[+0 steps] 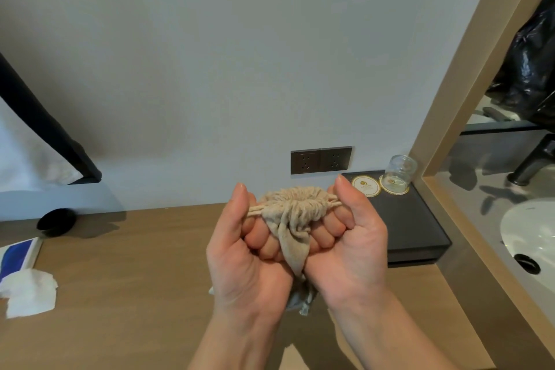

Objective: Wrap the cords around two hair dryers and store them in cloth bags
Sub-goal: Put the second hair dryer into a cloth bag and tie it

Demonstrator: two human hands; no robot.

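A beige cloth bag point(292, 213) is held up in front of me above the wooden counter point(135, 279). Its mouth is gathered tight into a ruffled bunch, and the drawstrings run out to both sides. My left hand point(246, 252) grips the left drawstring between thumb and fingers. My right hand point(350, 237) pinches the right drawstring in the same way. The rest of the bag hangs down between my palms, and more cloth shows below my wrists. No hair dryer or cord is visible; whatever is in the bag is hidden.
A black tray point(417, 231) at the right holds an upturned glass point(399, 173) and round coasters. A double wall socket point(320, 159) is behind. Crumpled white tissue point(30, 291) and a blue-white packet lie at the left, near a black round object point(57, 221). A sink is at far right.
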